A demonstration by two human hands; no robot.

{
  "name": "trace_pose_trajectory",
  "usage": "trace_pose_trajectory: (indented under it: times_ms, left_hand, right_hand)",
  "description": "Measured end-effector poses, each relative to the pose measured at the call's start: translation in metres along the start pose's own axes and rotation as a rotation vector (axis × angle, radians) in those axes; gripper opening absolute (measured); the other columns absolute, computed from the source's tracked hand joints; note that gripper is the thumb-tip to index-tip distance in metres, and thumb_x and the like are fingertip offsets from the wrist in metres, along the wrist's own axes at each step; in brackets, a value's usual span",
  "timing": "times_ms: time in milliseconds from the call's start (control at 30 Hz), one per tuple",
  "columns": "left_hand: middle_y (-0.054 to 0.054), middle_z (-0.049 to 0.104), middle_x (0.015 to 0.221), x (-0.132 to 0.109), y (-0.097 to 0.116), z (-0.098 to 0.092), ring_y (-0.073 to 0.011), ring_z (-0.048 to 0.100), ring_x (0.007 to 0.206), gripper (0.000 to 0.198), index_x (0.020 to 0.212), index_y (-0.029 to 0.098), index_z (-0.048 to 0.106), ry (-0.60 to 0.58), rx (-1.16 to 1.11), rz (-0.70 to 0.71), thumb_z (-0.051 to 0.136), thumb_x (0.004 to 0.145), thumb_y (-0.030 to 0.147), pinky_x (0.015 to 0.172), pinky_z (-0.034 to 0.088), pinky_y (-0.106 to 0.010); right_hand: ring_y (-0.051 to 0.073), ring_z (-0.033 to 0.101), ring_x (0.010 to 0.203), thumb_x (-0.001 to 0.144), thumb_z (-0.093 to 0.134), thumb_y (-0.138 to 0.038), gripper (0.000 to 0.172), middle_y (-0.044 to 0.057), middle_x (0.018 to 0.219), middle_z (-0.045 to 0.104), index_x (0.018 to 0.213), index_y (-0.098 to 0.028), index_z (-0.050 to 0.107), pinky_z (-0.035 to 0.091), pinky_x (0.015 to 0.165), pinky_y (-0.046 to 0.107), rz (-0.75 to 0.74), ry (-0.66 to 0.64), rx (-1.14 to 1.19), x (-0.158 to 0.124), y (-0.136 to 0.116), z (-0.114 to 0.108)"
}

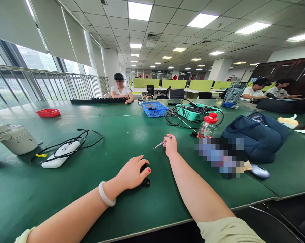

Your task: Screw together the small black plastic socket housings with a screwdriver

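Low over the green table [112, 141], my left hand [133, 173] curls loosely around a small black part [146, 182] with a rounded end. My thumb lies across that part, and the hand hides much of it. A pale bangle [106, 194] circles my left wrist. Farther forward and to the right, my right hand [170, 145] is closed on a slim pointed tool [158, 146]. Its tip points left, and my fingers cover its other end. The tool is apart from the black part.
Left are a white power bank [60, 157] with a black cable, a cup [16, 138] and a red tray [48, 113]. Ahead stand a blue basket [154, 110], a green basket [190, 115] and a red-lidded jar [207, 128]. A navy bag [253, 138] lies right. Other people sit farther off.
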State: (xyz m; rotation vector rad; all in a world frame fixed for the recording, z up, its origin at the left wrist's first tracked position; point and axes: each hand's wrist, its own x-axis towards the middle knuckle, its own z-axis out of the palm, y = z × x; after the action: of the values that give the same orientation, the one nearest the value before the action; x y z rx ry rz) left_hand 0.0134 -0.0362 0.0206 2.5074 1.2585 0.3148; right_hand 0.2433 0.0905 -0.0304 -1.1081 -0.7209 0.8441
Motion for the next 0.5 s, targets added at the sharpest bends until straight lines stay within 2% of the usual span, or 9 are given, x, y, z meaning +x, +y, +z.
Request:
trace_pose_trajectory:
  times_ms: [100, 167, 233, 367, 500]
  left_hand:
    - [-0.016, 0.038, 0.152, -0.010, 0.008, 0.004, -0.0332, 0.033, 0.143, 0.069, 0.131, 0.023, 0.053, -0.049, -0.013, -0.028, 0.050, 0.080, 0.070, 0.117, 0.032, -0.053]
    - [-0.014, 0.035, 0.154, -0.015, 0.009, 0.009, -0.0351, 0.033, 0.142, 0.075, 0.130, 0.026, 0.053, -0.056, -0.029, -0.009, 0.064, 0.070, 0.069, 0.116, 0.034, -0.054]
    - [-0.012, 0.039, 0.152, -0.015, 0.007, 0.014, -0.0345, 0.033, 0.142, 0.067, 0.127, 0.027, 0.055, -0.036, -0.051, 0.028, 0.069, 0.071, 0.059, 0.116, 0.033, -0.055]
    - [-0.010, 0.048, 0.145, -0.009, -0.001, 0.016, -0.0299, 0.035, 0.141, 0.043, 0.122, 0.026, 0.057, 0.010, -0.108, 0.074, 0.062, 0.079, 0.034, 0.118, 0.032, -0.052]
    - [-0.006, 0.043, 0.148, -0.004, -0.013, 0.009, -0.0260, 0.038, 0.139, 0.056, 0.128, 0.029, 0.053, -0.044, -0.160, 0.122, 0.056, 0.074, 0.015, 0.118, 0.035, -0.047]
  right_hand:
    - [0.006, 0.035, 0.037, 0.066, 0.058, -0.026, 0.031, -0.011, 0.051, 0.046, 0.095, -0.022, 0.048, 0.033, 0.040, 0.020, 0.061, -0.022, 0.040, -0.001, -0.003, -0.003]
    - [0.006, 0.035, 0.036, 0.065, 0.059, -0.026, 0.032, -0.011, 0.051, 0.048, 0.095, -0.021, 0.049, 0.032, 0.039, 0.019, 0.080, -0.049, 0.040, -0.004, -0.005, -0.002]
    - [0.006, 0.035, 0.035, 0.065, 0.059, -0.025, 0.032, -0.010, 0.050, 0.050, 0.095, -0.021, 0.051, 0.030, 0.038, 0.019, 0.087, -0.083, 0.027, -0.008, -0.006, 0.002]
    - [0.006, 0.037, 0.035, 0.063, 0.061, -0.025, 0.034, -0.009, 0.050, 0.051, 0.095, -0.020, 0.054, 0.031, 0.037, 0.019, 0.096, -0.134, -0.005, -0.013, -0.007, 0.006]
    - [0.006, 0.038, 0.037, 0.062, 0.063, -0.026, 0.034, -0.010, 0.050, 0.050, 0.095, -0.020, 0.055, 0.032, 0.038, 0.020, 0.098, -0.151, -0.022, -0.014, -0.009, 0.006]
